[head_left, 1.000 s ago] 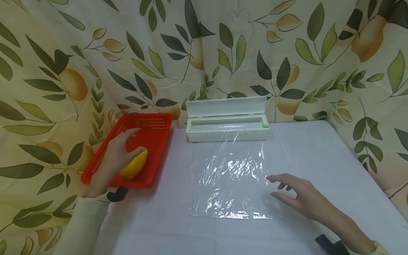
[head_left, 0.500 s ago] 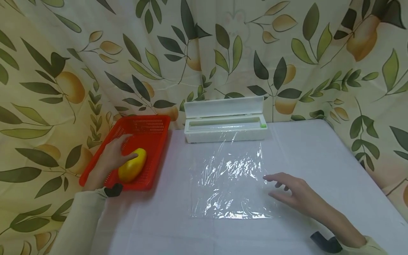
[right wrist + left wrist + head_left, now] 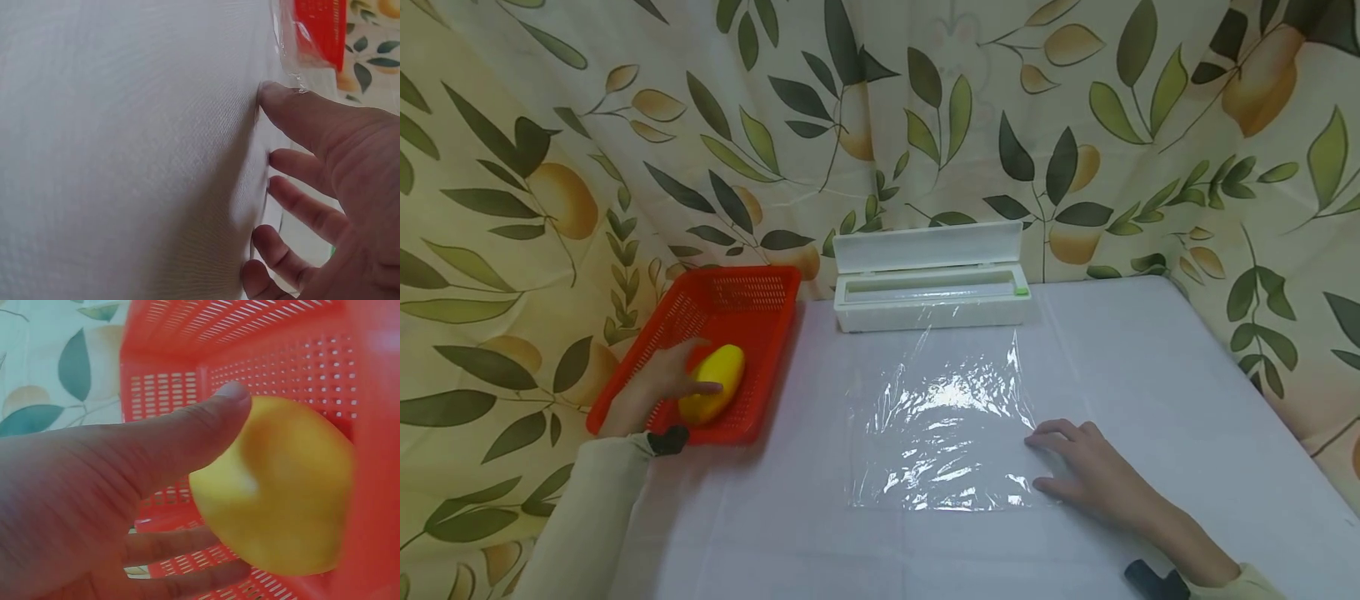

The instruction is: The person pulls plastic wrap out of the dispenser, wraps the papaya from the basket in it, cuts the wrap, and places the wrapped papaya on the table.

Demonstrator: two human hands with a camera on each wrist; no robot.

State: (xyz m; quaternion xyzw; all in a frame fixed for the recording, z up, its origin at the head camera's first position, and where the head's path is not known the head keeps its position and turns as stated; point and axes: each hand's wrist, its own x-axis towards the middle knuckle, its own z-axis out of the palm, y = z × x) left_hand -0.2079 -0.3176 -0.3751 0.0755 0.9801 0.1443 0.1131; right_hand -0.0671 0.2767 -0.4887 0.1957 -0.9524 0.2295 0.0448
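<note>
A yellow mango (image 3: 713, 385) lies in the red basket (image 3: 760, 408) at the left. My left hand (image 3: 658, 379) reaches into the basket around it, the thumb over its near side. In the left wrist view, the thumb (image 3: 206, 428) is nearly straight along the mango's edge (image 3: 294, 494), and two fingers extend toward its underside; the other fingers are hidden. A sheet of clear plastic wrap (image 3: 940, 433) is spread on the white cloth. My right hand (image 3: 1097, 475) lies at its right edge, fingers spread and bent, fingertips right at the cloth in the right wrist view.
A white wrap dispenser box (image 3: 932, 315) stands behind the sheet with its lid (image 3: 928, 248) raised; the wrap runs out over its front. A small green piece (image 3: 1022, 292) sits at its right end. A leaf-and-fruit patterned curtain (image 3: 880, 125) hangs behind and left of the table.
My left hand has lowered around the mango, which stays in place. My right hand has come down to the wrap's right edge, its fingers bending more.
</note>
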